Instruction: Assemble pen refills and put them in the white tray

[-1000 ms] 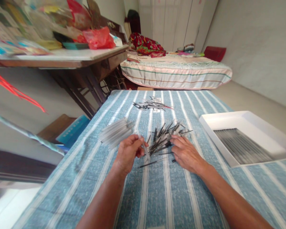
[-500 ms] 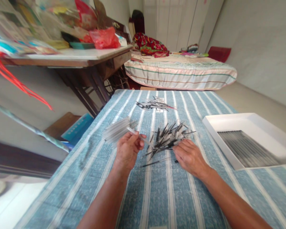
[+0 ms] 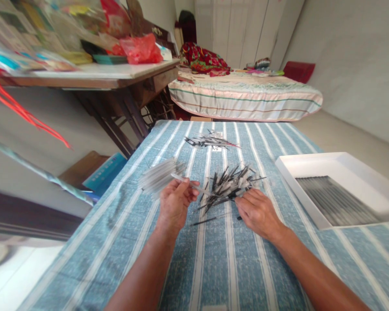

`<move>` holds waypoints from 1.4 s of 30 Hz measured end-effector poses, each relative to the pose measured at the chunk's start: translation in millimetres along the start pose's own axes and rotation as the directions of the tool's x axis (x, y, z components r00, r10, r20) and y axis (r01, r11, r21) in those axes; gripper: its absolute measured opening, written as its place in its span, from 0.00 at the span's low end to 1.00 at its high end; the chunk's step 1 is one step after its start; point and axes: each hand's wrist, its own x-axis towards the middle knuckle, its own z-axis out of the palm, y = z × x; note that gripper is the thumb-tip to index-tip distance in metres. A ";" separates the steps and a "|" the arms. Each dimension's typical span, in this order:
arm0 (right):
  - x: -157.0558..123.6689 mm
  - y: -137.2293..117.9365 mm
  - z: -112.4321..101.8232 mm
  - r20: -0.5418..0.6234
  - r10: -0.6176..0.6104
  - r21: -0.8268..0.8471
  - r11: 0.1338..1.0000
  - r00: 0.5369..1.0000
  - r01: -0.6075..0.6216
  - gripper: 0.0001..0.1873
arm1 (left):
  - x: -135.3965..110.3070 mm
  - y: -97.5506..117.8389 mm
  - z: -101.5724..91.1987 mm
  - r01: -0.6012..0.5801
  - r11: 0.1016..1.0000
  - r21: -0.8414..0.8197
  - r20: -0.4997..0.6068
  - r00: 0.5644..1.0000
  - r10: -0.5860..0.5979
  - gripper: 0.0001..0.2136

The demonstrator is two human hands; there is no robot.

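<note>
My left hand point(image 3: 177, 199) pinches a thin, pale translucent tube point(image 3: 196, 186) between thumb and fingers. The tube slants down to the right, its far end at the edge of a loose heap of black and clear slim sticks point(image 3: 231, 183). At the heap's right edge, my right hand point(image 3: 254, 211) is closed with fingertips together; what is in them is hidden. Left of my left hand lies a bundle of similar pale tubes point(image 3: 160, 175), side by side. One dark stick point(image 3: 203, 222) lies apart in front of the heap.
A striped blue cloth point(image 3: 132, 259) covers the table. Farther back is a smaller pile of sticks point(image 3: 210, 141) on a printed label. At right stands a white open box point(image 3: 311, 211) with a row of dark sticks point(image 3: 333, 201). A cluttered desk point(image 3: 116, 82) stands at left, a bed point(image 3: 246, 99) behind.
Both hands stay in nearly the same place. The tube in my left hand has tilted slightly, and the view has shifted a little.
</note>
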 end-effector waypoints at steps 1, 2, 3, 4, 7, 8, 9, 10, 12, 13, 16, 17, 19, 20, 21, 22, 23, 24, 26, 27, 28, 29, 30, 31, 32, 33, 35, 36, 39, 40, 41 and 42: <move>0.0 -0.5 -0.6 -0.002 0.000 0.000 1.000 1.000 0.000 0.14 | 0.2 -0.5 -0.3 -0.002 1.000 0.001 -0.006 1.000 0.002 0.07; 0.0 -1.1 -1.4 -0.005 -0.001 0.001 1.000 1.000 0.001 0.13 | 0.5 -1.0 -0.5 -0.004 1.000 0.001 -0.012 1.000 0.004 0.07; 0.1 -2.0 -2.2 -0.009 -0.003 0.006 1.000 1.000 0.003 0.13 | 0.7 -1.6 -0.8 -0.005 1.000 0.001 -0.018 1.000 0.005 0.07; 0.2 -3.0 -3.1 -0.014 -0.008 0.012 1.000 1.000 0.008 0.14 | 1.0 -2.2 -1.0 -0.004 1.000 0.000 -0.023 1.000 0.004 0.07; 0.9 -6.6 -5.4 -0.045 -0.026 0.038 0.999 0.999 0.028 0.15 | 1.4 -4.1 -1.0 0.009 1.000 -0.013 -0.032 0.999 -0.009 0.07; 1.1 -7.6 -6.0 -0.056 -0.031 0.050 0.998 0.998 0.034 0.15 | 1.4 -4.6 -0.8 0.017 1.000 -0.024 -0.033 0.999 -0.017 0.07; 1.4 -8.5 -6.5 -0.066 -0.033 0.064 0.997 0.997 0.037 0.15 | 1.3 -4.9 -0.6 0.025 0.999 -0.036 -0.033 0.999 -0.027 0.07; 1.6 -9.1 -6.9 -0.075 -0.032 0.080 0.996 0.997 0.038 0.15 | 1.2 -5.1 -0.4 0.032 0.998 -0.047 -0.034 0.999 -0.034 0.06; 1.9 -9.4 -7.6 -0.085 -0.027 0.112 0.993 0.996 0.036 0.15 | 1.0 -4.8 -0.1 0.038 0.998 -0.059 -0.041 0.998 -0.041 0.06; 2.1 -9.4 -7.9 -0.088 -0.026 0.129 0.991 0.996 0.037 0.15 | 1.0 -4.6 0.1 0.040 0.997 -0.060 -0.045 0.998 -0.042 0.06; 2.8 -10.2 -8.4 -0.075 -0.018 0.201 0.979 0.997 0.033 0.14 | 0.2 -5.1 1.0 0.054 0.996 -0.066 -0.048 0.997 -0.057 0.04; 3.1 -11.3 -8.4 -0.069 -0.007 0.242 0.970 0.998 0.023 0.14 | -0.5 -6.1 1.9 0.063 0.996 -0.070 -0.046 0.997 -0.067 0.04; 4.0 -14.8 -8.2 -0.063 0.054 0.349 0.937 0.997 -0.029 0.12 | -3.4 -9.3 5.2 0.103 0.991 -0.084 -0.029 0.994 -0.106 0.03; 4.3 -17.0 -7.9 -0.065 0.104 0.409 0.910 0.992 -0.069 0.12 | -5.6 -11.4 7.6 0.138 0.986 -0.094 -0.014 0.990 -0.140 0.03; 4.4 -19.4 -7.6 -0.060 0.164 0.470 0.875 0.985 -0.117 0.10 | -8.2 -13.7 10.4 0.180 0.978 -0.104 0.005 0.984 -0.180 0.04; 4.3 -21.7 -7.3 -0.050 0.233 0.525 0.833 0.971 -0.173 0.09 | -11.1 -16.0 13.4 0.225 0.968 -0.111 0.027 0.974 -0.224 0.04; 3.9 -23.6 -7.0 -0.034 0.306 0.573 0.786 0.952 -0.232 0.07 | -14.0 -18.2 16.5 0.265 0.957 -0.116 0.047 0.964 -0.261 0.04; 3.3 -25.1 -6.8 -0.014 0.375 0.613 0.736 0.927 -0.288 0.05 | -16.8 -20.0 19.4 0.305 0.944 -0.128 0.065 0.952 -0.299 0.04; 1.5 -26.0 -6.8 0.032 0.491 0.683 0.625 0.870 -0.378 0.04 | -21.4 -22.4 24.0 0.378 0.910 -0.172 0.091 0.926 -0.367 0.05; 0.7 -25.4 -7.1 0.065 0.527 0.726 0.558 0.848 -0.402 0.06 | -23.0 -22.8 25.6 0.413 0.888 -0.204 0.102 0.911 -0.400 0.05; 0.0 -24.2 -7.8 0.105 0.538 0.778 0.480 0.837 -0.406 0.08 | -24.0 -22.7 26.7 0.444 0.864 -0.239 0.113 0.896 -0.429 0.06; -0.3 -22.6 -8.8 0.148 0.527 0.835 0.387 0.837 -0.391 0.11 | -24.6 -22.3 27.3 0.467 0.841 -0.273 0.122 0.884 -0.451 0.07; -0.1 -20.7 -10.0 0.180 0.504 0.891 0.281 0.845 -0.358 0.13 | -24.8 -21.7 27.6 0.479 0.825 -0.301 0.128 0.877 -0.463 0.07; 0.4 -18.8 -11.4 0.199 0.478 0.935 0.169 0.855 -0.312 0.16 | -24.8 -20.9 27.6 0.488 0.809 -0.327 0.133 0.872 -0.472 0.08; 1.2 -17.2 -12.8 0.209 0.453 0.963 0.059 0.866 -0.264 0.18 | -24.8 -20.2 27.7 0.494 0.796 -0.351 0.135 0.868 -0.479 0.08; 2.3 -16.0 -14.2 0.214 0.437 0.975 -0.036 0.874 -0.221 0.19 | -24.8 -19.6 27.8 0.497 0.783 -0.374 0.136 0.865 -0.483 0.09; 4.3 -15.3 -16.0 0.232 0.417 0.970 -0.173 0.879 -0.173 0.18 | -25.5 -19.2 28.6 0.500 0.762 -0.412 0.139 0.861 -0.489 0.09; 5.0 -15.7 -16.1 0.246 0.405 0.961 -0.219 0.880 -0.168 0.16 | -26.2 -19.4 29.4 0.503 0.753 -0.425 0.144 0.859 -0.492 0.09; 4.8 -17.6 -13.6 0.276 0.415 0.948 -0.268 0.867 -0.173 0.10 | -29.3 -21.2 32.1 0.517 0.734 -0.440 0.169 0.851 -0.497 0.09; 4.1 -18.0 -12.1 0.284 0.428 0.947 -0.264 0.858 -0.182 0.09 | -30.4 -22.0 32.9 0.520 0.733 -0.438 0.177 0.849 -0.497 0.09; 3.2 -18.2 -10.6 0.291 0.440 0.947 -0.256 0.849 -0.192 0.09 | -31.6 -22.9 33.6 0.522 0.733 -0.436 0.184 0.849 -0.495 0.09; 2.4 -18.2 -9.3 0.297 0.444 0.947 -0.247 0.845 -0.203 0.10 | -32.7 -23.8 34.0 0.522 0.735 -0.434 0.193 0.850 -0.490 0.08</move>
